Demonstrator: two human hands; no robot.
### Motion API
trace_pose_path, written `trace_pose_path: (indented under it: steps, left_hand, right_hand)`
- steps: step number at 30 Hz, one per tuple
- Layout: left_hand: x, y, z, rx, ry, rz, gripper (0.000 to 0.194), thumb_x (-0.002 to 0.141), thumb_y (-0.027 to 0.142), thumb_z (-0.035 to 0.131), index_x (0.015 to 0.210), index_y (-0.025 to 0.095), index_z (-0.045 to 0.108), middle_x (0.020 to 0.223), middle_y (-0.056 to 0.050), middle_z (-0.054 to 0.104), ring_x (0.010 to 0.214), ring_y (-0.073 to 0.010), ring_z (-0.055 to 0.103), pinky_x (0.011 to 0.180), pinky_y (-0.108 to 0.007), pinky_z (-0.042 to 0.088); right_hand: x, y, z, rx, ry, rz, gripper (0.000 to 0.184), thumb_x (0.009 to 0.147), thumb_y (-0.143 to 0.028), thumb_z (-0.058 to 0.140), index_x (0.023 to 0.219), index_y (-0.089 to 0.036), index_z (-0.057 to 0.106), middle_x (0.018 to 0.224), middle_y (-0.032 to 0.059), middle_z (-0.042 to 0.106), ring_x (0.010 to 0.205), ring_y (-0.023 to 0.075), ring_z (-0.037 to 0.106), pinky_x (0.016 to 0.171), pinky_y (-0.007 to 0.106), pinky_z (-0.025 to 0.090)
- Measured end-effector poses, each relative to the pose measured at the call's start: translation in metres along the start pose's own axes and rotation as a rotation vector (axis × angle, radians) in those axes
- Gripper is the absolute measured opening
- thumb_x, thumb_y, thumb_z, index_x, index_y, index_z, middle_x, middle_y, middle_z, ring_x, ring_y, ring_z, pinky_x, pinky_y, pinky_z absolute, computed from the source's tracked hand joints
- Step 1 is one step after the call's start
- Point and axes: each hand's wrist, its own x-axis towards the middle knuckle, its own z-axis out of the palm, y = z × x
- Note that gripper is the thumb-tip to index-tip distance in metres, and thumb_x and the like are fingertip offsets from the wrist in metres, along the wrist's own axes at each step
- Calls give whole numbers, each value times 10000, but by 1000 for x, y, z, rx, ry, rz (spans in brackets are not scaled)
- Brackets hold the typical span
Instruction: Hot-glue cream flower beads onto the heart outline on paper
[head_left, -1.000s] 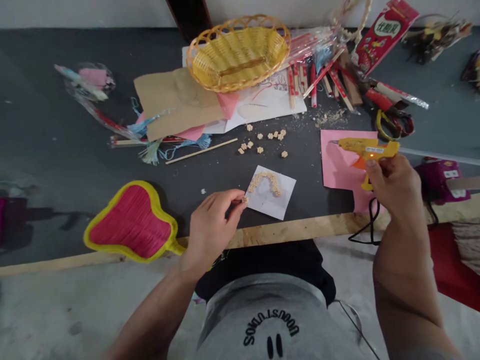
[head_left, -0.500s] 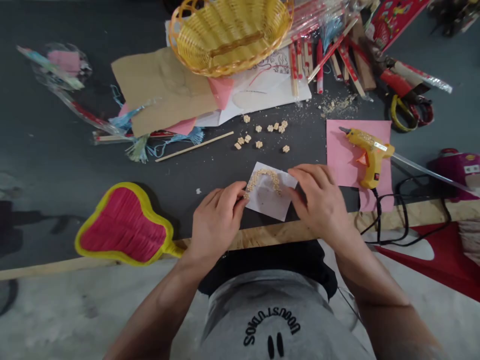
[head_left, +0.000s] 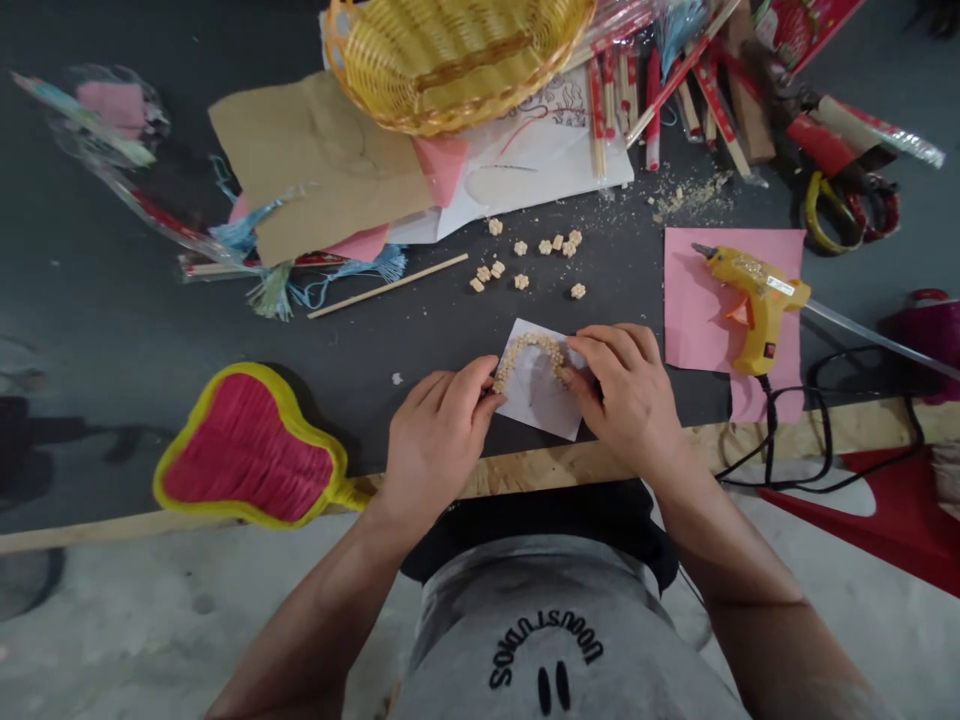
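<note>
An arch of small pale wooden pieces [head_left: 534, 341] curves over a white square of paper [head_left: 536, 410] near the table's front edge. My left hand [head_left: 441, 420] pinches the arch's left end between thumb and forefinger, beside the paper's left corner. On the other side, my right hand [head_left: 626, 400] has its thumb and forefinger closed at the arch's right end, covering part of the paper. Just beyond the paper, several loose flower-shaped wooden pieces [head_left: 521, 282] are scattered on the dark table.
A yellow glue gun [head_left: 759, 305] lies on pink paper [head_left: 686, 300] at the right, its black cord looping over the edge. A pink-and-yellow fan [head_left: 247, 445] lies left. Behind are a thin stick [head_left: 386, 286], a yellow basket [head_left: 457, 70], brown paper [head_left: 322, 170] and scissors [head_left: 832, 215].
My right hand has moved left, its thumb and forefinger coming in to the arch's right end. My left hand stays at the left end. The view has shifted slightly.
</note>
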Motion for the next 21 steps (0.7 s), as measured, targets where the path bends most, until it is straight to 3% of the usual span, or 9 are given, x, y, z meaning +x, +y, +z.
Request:
trace_pose_path:
  steps: [14, 21]
  left_hand:
    - [1, 2, -2, -49, -19, -68, 362, 897, 180, 667, 1243, 201, 560, 934, -34, 759, 860, -213, 716, 812, -367, 562]
    - [1, 0, 0, -60, -20, -89, 337, 922, 222, 648, 1249, 216, 568, 914, -32, 755, 850, -211, 717, 800, -371, 562]
  right_hand:
    - [1, -1, 0, -18, 17, -14, 198, 981, -229, 531, 1093, -142, 669, 1110, 132, 686, 1041, 266, 507, 952, 435, 496]
    - [1, -1, 1, 16, -7, 11, 210, 983, -239, 521, 1129, -207, 669, 1118, 103, 676, 1047, 268, 522, 944, 471, 500]
